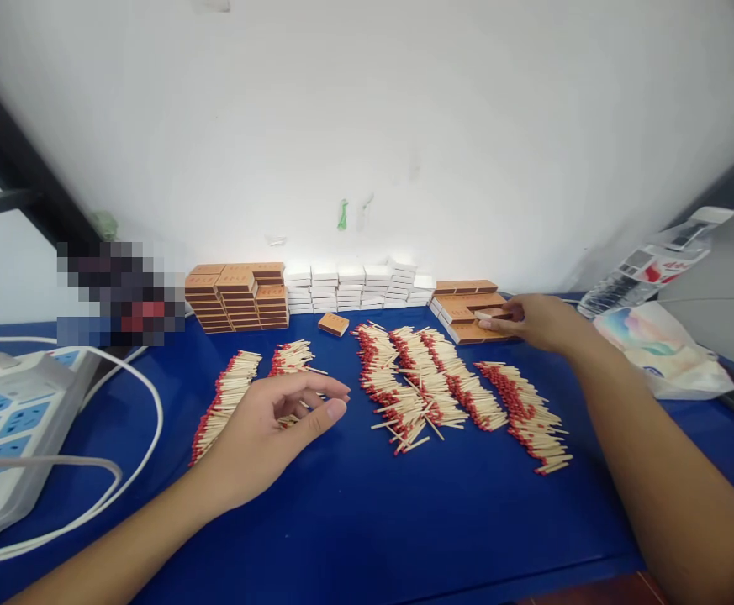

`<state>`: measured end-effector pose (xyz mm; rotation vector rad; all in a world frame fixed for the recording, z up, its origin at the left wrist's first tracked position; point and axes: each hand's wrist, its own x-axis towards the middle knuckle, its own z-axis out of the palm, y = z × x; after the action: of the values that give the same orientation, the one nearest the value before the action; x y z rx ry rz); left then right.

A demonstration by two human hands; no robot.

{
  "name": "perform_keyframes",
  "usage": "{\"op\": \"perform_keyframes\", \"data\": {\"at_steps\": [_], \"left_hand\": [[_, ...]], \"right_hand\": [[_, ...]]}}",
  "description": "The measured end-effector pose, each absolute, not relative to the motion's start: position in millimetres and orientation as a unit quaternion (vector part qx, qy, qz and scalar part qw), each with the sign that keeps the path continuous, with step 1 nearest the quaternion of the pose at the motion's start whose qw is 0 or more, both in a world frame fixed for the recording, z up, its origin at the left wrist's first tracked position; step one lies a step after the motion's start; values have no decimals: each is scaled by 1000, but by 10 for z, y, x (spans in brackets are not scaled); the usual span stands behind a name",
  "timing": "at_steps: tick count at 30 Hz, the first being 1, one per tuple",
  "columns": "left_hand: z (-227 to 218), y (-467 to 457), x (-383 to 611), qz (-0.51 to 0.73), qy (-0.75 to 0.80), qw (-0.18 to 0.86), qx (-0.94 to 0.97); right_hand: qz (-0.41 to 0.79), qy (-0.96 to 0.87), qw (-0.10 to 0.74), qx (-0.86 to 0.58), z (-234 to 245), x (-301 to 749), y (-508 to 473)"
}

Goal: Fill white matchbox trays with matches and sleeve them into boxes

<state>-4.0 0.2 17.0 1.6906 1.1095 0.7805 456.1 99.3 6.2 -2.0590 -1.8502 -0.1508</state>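
My left hand hovers over the blue table, fingers loosely curled and apart, holding nothing I can see, just right of a row of red-tipped matches. My right hand reaches to the back right and pinches an orange matchbox on top of a low pile of orange matchboxes. Several rows of matches lie between my two hands. A single orange matchbox lies alone near the back.
A stack of orange matchboxes and white inner trays line the wall. A white power strip with cables lies at left. A plastic bottle and a crumpled bag sit at right.
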Motion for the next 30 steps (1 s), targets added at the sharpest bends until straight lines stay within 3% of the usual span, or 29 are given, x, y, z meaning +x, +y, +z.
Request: {"op": "perform_keyframes", "data": {"at_steps": [8, 22, 30], "left_hand": [[159, -17, -19, 303, 442, 453, 712], [118, 10, -45, 333, 400, 449, 726], [64, 102, -92, 379, 405, 354, 753]], "right_hand": [[27, -683, 194, -704, 87, 4592, 963], [-66, -690, 244, -678, 42, 4362, 1129], [-99, -757, 172, -622, 168, 3802, 1656]]}}
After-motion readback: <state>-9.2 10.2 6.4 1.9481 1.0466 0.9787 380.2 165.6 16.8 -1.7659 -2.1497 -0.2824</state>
